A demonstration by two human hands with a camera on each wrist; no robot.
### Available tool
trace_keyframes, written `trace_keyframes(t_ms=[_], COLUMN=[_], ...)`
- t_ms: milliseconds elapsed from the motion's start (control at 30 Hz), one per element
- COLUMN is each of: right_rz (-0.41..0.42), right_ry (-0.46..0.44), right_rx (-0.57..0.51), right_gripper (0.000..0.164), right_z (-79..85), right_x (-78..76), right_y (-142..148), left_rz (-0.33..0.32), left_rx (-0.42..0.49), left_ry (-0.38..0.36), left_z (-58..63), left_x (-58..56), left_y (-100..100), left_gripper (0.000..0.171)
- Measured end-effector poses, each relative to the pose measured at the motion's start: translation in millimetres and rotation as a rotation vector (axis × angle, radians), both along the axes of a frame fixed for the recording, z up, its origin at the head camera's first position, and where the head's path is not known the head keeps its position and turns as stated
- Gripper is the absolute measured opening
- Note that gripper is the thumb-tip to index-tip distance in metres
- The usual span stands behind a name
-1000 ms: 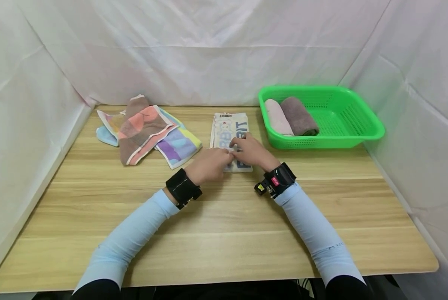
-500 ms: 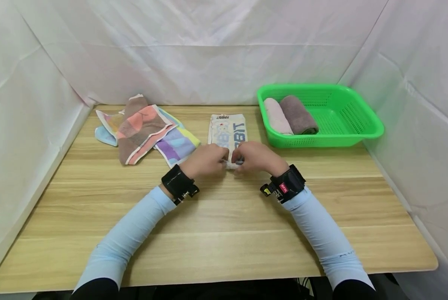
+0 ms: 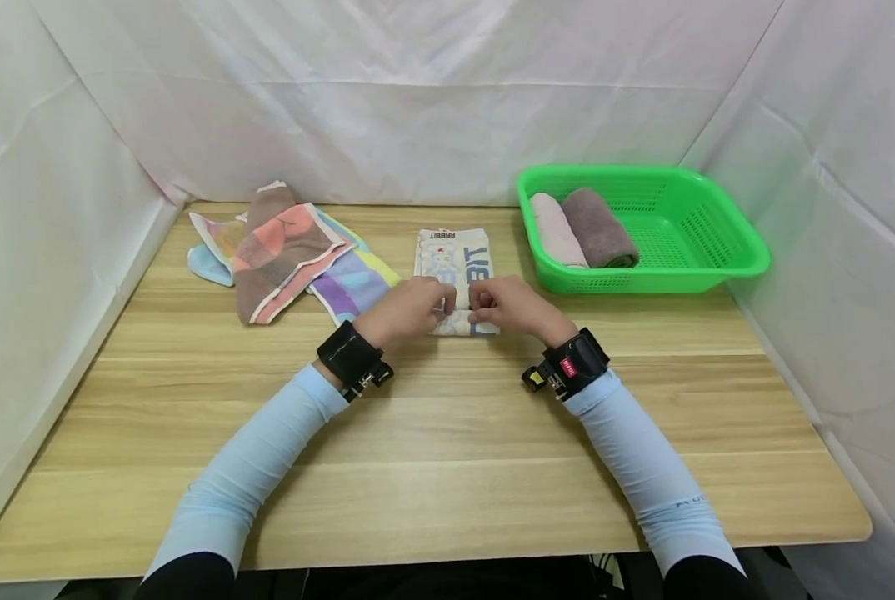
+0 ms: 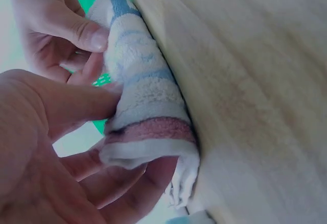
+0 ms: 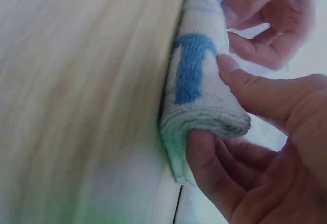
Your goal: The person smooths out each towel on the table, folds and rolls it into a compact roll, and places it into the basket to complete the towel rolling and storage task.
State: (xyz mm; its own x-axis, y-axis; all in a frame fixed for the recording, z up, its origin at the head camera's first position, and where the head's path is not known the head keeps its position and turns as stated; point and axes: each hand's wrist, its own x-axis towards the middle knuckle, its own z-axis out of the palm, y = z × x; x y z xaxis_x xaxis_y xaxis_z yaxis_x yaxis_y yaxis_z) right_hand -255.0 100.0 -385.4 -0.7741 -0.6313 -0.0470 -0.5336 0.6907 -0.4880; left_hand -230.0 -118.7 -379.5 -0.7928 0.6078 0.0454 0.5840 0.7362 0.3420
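A white towel with blue lettering lies folded lengthwise into a strip in the middle of the table. Its near end is turned over into a small roll, seen close up as a striped edge of the towel in the left wrist view. My left hand pinches the left part of this roll, thumb on the near side. On the right part, my right hand pinches the towel's layered end between thumb and fingers. A short gap separates the two hands.
To the left lies a loose pile of cloths, a brown and coral towel over a purple and yellow towel. A green basket at the back right holds a rolled pink towel and a rolled grey-brown towel.
Both hands were together over the towel's near part; they have moved apart to its two sides. The near end is now turned over and the strip looks shorter.
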Motion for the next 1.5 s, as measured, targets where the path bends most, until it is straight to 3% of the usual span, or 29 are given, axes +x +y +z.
trace_keyframes(t_ms=[233, 400, 667, 867, 933, 1033, 1167, 1300, 1433, 1500], right_rz=[-0.011, 0.017, 0.006, 0.019, 0.017, 0.008, -0.001, -0.014, -0.020, -0.016], right_ry=[0.135, 0.151, 0.232, 0.211, 0.181, 0.110, 0.053, 0.108, 0.242, 0.307], right_rx=[0.091, 0.135, 0.203, 0.145, 0.119, 0.071, 0.035, 0.046, 0.081, 0.118], right_gripper=[0.014, 0.022, 0.011, 0.010, 0.007, 0.017, 0.020, 0.015, 0.008, 0.009], right_z=[4.6, 8.0, 9.4, 5.6, 3.4, 1.1, -0.3, 1.8, 4.8, 6.1], right_x=[5.5, 12.9, 19.4, 14.2, 10.2, 4.8, 1.3, 4.5, 10.5, 14.1], right_y=[-1, -7, -14, -9, -7, -5, -2, -2, -6, -9], left_rz=[-0.025, -0.033, -0.038, -0.040, -0.032, -0.027, -0.020, -0.016, -0.007, 0.006], left_rx=[-0.119, -0.200, -0.191, -0.119, -0.111, -0.094, -0.075, -0.137, -0.202, -0.200], left_ry=[0.138, 0.224, 0.289, 0.232, 0.186, 0.115, 0.058, 0.090, 0.143, 0.136], left_z=[3.3, 3.1, 1.0, -0.6, -0.3, 1.1, 2.2, 0.3, -2.9, -4.0], left_x=[8.7, 14.5, 17.0, 13.2, 11.6, 10.3, 10.3, 9.8, 8.0, 6.8], left_y=[3, 5, 6, 2, 0, -2, -3, -3, -3, -3], left_gripper=[0.015, 0.006, 0.010, 0.005, 0.015, 0.035, 0.046, 0.041, 0.038, 0.039])
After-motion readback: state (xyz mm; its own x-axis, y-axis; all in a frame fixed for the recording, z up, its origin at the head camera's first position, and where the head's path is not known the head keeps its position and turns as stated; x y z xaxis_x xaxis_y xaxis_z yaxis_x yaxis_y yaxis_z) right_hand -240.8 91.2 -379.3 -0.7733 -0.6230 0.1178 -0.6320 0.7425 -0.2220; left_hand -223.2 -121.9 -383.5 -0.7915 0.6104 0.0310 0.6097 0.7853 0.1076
